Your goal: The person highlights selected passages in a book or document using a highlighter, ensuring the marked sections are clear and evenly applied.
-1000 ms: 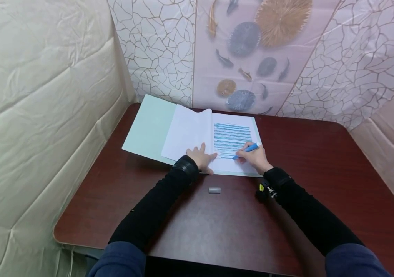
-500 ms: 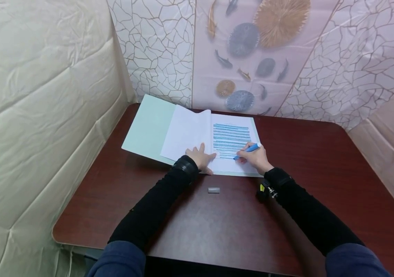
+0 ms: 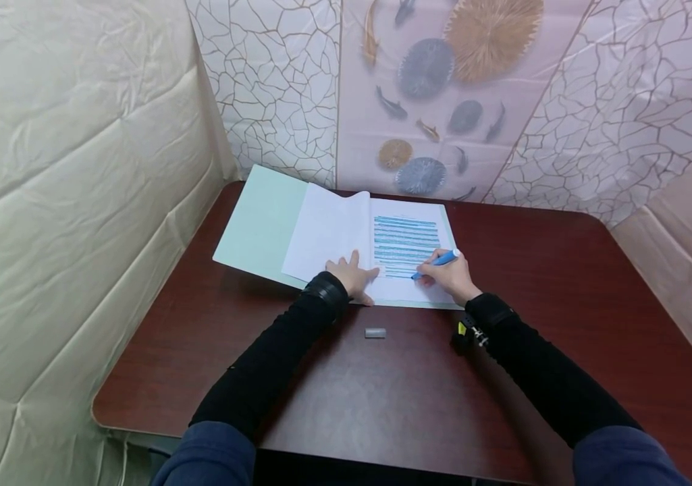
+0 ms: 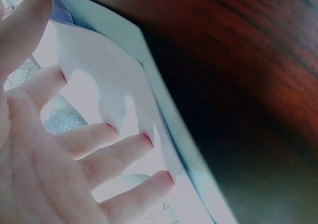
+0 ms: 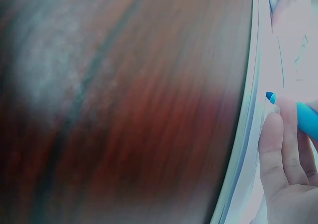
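A pale green folder [image 3: 260,226] lies open on the table, with white sheets in it. Its right-hand page [image 3: 406,291] bears lines of text marked over in blue. My right hand [image 3: 451,275] pinches a blue highlighter [image 3: 445,257], whose tip is at the lowest blue line. In the right wrist view the highlighter [image 5: 307,119] shows its dark blue tip past the fingers. Spread fingers of my left hand [image 3: 350,275] rest on the sheets near the fold, at the lower edge. In the left wrist view the left hand [image 4: 54,159] has its fingertips against white paper.
A small grey cylinder [image 3: 375,333], perhaps the highlighter's cap, lies on the dark red-brown table [image 3: 534,270] in front of the folder. Patterned sheeting [image 3: 279,88] stands behind the table, and a cream quilted cover [image 3: 78,202] flanks it on the left.
The highlighter's tip has slid slightly to the right along the lowest blue line, my right hand moving with it. My left hand stays in place on the paper.
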### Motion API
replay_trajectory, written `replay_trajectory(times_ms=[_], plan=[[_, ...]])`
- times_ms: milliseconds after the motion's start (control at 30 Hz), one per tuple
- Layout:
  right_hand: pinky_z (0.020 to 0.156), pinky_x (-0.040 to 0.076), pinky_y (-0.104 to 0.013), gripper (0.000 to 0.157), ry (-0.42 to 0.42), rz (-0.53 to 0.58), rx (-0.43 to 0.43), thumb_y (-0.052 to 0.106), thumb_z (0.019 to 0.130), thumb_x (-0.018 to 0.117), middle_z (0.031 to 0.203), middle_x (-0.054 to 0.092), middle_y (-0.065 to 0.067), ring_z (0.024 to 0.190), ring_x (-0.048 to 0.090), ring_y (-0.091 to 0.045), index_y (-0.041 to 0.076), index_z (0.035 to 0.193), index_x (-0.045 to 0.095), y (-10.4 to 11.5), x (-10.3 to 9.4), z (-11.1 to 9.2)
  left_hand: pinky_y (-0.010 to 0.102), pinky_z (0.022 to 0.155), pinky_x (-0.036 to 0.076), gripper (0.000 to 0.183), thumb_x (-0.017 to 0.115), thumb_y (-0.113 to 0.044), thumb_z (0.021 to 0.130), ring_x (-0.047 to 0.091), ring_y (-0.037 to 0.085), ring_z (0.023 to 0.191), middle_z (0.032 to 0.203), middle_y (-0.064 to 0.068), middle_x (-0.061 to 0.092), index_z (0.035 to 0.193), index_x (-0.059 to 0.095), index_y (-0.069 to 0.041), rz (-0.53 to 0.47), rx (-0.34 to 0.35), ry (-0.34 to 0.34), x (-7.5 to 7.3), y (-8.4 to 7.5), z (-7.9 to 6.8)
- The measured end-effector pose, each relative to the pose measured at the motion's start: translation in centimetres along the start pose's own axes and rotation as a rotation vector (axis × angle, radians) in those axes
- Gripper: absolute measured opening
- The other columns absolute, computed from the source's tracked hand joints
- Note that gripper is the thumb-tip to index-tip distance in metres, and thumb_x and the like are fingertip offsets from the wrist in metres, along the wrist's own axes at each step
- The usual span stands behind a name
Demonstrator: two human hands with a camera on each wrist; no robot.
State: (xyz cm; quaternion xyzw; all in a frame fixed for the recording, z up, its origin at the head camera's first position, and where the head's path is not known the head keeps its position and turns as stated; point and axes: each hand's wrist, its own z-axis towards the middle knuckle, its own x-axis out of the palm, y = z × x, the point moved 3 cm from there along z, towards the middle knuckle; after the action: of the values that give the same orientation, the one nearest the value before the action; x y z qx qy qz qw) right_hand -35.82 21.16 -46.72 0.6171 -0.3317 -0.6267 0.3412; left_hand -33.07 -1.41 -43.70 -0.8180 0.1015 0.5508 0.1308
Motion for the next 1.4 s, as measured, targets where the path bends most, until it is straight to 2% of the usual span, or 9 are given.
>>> replay_trajectory(times_ms=[500, 800, 933, 1133, 1400], plan=[[0.065, 0.056, -0.024, 0.020, 0.003, 0.019, 0.005, 0.017, 0.082, 0.072, 0.079, 0.074, -0.017, 0.063, 0.071, -0.014, 0.000, 0.080, 0.061, -0.08, -0.13, 0.03, 0.053, 0.113, 0.025, 0.081, 0.066, -0.053, 0.086, 0.026, 0.035, 0.144, 0.163, 0.013, 0.010, 0.153, 0.024, -0.038, 0.016, -0.018, -0.001, 0.12, -0.09, 0.16], [0.065, 0.054, -0.020, 0.022, 0.001, 0.012, 0.037, 0.019, 0.083, 0.073, 0.074, 0.075, -0.009, 0.062, 0.071, -0.012, 0.000, 0.081, 0.061, -0.47, -0.03, 0.11, 0.055, 0.113, 0.024, 0.083, 0.067, -0.052, 0.085, 0.025, 0.036, 0.145, 0.163, 0.015, 0.010, 0.153, 0.023, -0.037, 0.008, -0.006, -0.009, 0.35, -0.03, 0.08], [0.063, 0.056, -0.022, 0.022, 0.003, 0.024, 0.040, 0.018, 0.083, 0.073, 0.073, 0.075, -0.008, 0.061, 0.071, -0.012, 0.000, 0.082, 0.061, -0.64, 0.01, 0.14, 0.055, 0.113, 0.024, 0.082, 0.068, -0.052, 0.084, 0.025, 0.036, 0.145, 0.163, 0.014, 0.011, 0.153, 0.024, -0.037, 0.010, -0.011, -0.007, 0.44, -0.03, 0.09], [0.061, 0.057, -0.025, 0.021, -0.002, 0.057, 0.032, 0.015, 0.082, 0.073, 0.075, 0.075, -0.010, 0.060, 0.071, -0.011, -0.002, 0.082, 0.060, -0.66, -0.18, 0.17, 0.054, 0.113, 0.024, 0.082, 0.067, -0.052, 0.084, 0.025, 0.036, 0.144, 0.163, 0.014, 0.011, 0.153, 0.024, -0.037, 0.004, -0.009, -0.008, 0.39, -0.06, 0.15], [0.065, 0.057, -0.025, 0.022, -0.001, 0.037, 0.024, 0.017, 0.084, 0.073, 0.082, 0.075, -0.017, 0.063, 0.072, -0.014, -0.001, 0.082, 0.061, -0.39, -0.55, 0.11, 0.053, 0.114, 0.024, 0.081, 0.067, -0.051, 0.085, 0.025, 0.035, 0.145, 0.163, 0.014, 0.011, 0.152, 0.024, -0.038, 0.013, -0.018, -0.008, 0.30, 0.00, 0.42]])
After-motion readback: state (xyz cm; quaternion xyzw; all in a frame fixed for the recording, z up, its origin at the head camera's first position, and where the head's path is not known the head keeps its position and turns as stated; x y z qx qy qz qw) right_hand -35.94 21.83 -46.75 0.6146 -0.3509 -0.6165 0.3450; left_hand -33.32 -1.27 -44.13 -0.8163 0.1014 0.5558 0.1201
